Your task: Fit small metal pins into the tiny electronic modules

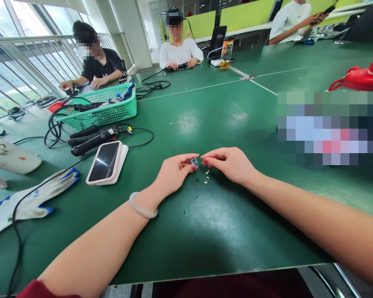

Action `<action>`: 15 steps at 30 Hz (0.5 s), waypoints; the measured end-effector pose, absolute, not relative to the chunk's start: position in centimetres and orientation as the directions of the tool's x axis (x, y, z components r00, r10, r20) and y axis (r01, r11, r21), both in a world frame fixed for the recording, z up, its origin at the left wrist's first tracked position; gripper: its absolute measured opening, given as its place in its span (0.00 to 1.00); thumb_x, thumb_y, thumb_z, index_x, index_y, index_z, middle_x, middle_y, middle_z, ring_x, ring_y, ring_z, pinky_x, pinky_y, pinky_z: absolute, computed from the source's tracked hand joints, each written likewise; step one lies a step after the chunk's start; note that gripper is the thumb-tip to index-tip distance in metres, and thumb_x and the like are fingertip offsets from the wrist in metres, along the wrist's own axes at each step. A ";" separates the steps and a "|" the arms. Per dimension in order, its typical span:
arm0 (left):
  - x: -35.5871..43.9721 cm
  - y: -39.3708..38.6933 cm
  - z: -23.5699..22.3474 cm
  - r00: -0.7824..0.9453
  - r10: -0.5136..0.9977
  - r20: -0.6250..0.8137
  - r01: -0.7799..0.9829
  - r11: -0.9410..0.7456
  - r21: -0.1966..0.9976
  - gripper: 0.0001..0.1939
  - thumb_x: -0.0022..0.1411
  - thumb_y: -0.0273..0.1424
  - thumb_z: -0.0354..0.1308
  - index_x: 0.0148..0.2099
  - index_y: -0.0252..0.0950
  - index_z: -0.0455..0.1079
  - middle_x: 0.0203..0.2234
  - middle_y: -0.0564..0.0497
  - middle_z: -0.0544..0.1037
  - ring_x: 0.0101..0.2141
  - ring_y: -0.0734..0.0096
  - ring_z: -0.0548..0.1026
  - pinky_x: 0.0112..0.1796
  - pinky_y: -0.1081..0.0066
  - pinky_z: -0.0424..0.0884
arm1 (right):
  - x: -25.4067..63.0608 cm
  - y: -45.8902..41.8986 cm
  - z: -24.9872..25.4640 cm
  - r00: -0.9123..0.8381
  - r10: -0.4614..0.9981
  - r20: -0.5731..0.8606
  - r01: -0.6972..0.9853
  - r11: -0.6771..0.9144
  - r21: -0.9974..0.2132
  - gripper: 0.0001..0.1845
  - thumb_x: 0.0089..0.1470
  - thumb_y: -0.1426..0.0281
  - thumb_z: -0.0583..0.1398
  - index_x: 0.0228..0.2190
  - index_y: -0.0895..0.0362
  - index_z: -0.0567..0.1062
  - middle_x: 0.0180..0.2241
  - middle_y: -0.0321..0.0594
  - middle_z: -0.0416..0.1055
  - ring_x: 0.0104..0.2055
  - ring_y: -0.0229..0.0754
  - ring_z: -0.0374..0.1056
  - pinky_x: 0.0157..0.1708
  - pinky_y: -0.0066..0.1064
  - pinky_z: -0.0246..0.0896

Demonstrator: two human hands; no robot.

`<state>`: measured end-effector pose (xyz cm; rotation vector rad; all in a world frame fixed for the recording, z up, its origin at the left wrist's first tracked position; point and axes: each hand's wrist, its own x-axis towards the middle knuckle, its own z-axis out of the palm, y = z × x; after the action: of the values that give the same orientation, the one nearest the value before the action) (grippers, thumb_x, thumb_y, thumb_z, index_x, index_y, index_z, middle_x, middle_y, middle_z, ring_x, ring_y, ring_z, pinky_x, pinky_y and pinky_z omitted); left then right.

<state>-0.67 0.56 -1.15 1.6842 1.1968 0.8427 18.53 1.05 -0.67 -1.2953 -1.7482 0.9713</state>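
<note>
My left hand (174,173) pinches a small blue-grey part (194,162) between thumb and fingertips, just above the green table (205,219). My right hand (231,162) is closed in a pinch right beside that part, its fingertips almost touching it; what it holds, if anything, is too small to make out. Under both hands lie a few tiny loose pieces (206,179), dark and silvery, on the table. A pale bangle (142,208) circles my left wrist.
A phone on a white stand (107,162) lies to the left, with black handheld tools (93,138), cables and a green basket (102,108) behind it. Work gloves (34,198) lie at the left. Several other people sit at the far edge. A red object (363,76) is at the right.
</note>
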 end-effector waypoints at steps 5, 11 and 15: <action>-0.5 0.1 -0.8 0.342 0.934 0.105 0.443 -0.259 0.859 0.18 0.58 0.29 0.57 0.51 0.39 0.72 0.38 0.50 0.80 0.38 0.69 0.78 0.45 0.66 0.73 | 18.5 1.0 -0.7 -0.204 0.973 0.111 0.458 0.195 -0.867 0.08 0.47 0.65 0.62 0.26 0.55 0.81 0.27 0.35 0.78 0.30 0.39 0.72 0.34 0.30 0.64; -0.3 -0.4 -0.5 0.376 0.914 0.153 0.486 -0.334 0.808 0.18 0.57 0.29 0.58 0.51 0.41 0.72 0.40 0.51 0.80 0.38 0.68 0.77 0.43 0.67 0.73 | 18.3 0.7 -0.8 -0.232 0.961 0.149 0.505 0.250 -0.826 0.10 0.49 0.63 0.61 0.25 0.55 0.80 0.24 0.34 0.76 0.26 0.37 0.67 0.30 0.29 0.59; -0.2 -0.5 -0.6 0.377 0.916 0.138 0.443 -0.309 0.842 0.19 0.57 0.27 0.58 0.52 0.40 0.72 0.40 0.50 0.80 0.38 0.68 0.78 0.43 0.68 0.73 | 18.1 0.5 -0.8 -0.241 0.950 0.197 0.520 0.298 -0.800 0.11 0.49 0.62 0.61 0.23 0.55 0.79 0.21 0.32 0.72 0.24 0.35 0.64 0.27 0.27 0.55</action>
<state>-0.19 -0.47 -0.58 1.9069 1.1737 0.8221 18.06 0.51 -0.82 -1.3126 -1.8789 0.7953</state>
